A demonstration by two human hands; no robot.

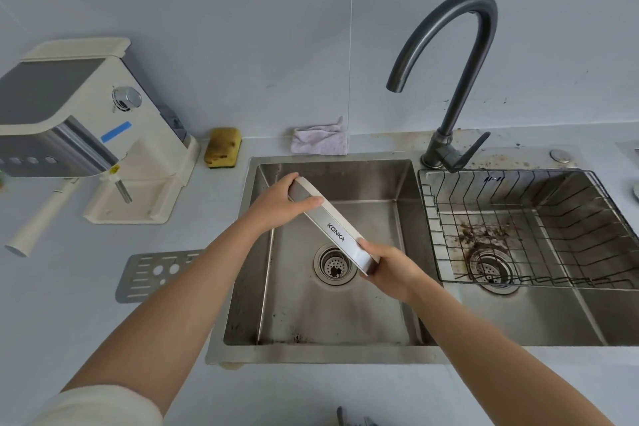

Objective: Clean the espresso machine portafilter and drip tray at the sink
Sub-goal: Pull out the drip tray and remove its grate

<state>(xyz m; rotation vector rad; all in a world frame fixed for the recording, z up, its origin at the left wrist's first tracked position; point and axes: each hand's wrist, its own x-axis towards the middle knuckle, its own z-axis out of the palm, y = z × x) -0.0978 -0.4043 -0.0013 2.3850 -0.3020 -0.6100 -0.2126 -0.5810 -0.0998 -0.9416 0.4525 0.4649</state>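
Observation:
A cream drip tray [334, 231] with a silver front strip marked KONKA is held tilted on its edge over the left sink basin [345, 315]. My left hand [281, 202] grips its upper far end, and my right hand [390, 270] grips its lower near end. The tray hangs above the basin's drain strainer [332, 264]. Its perforated metal grate [148, 274] lies flat on the counter left of the sink. The portafilter's long white handle [38, 218] sticks out from under the espresso machine [86, 128] at the left.
A dark gooseneck faucet [453, 79] stands between the two basins, spout over the left one. The right basin holds a wire rack [518, 225] and coffee grounds around its drain. A yellow sponge [223, 147] and a folded cloth [320, 140] lie at the back wall.

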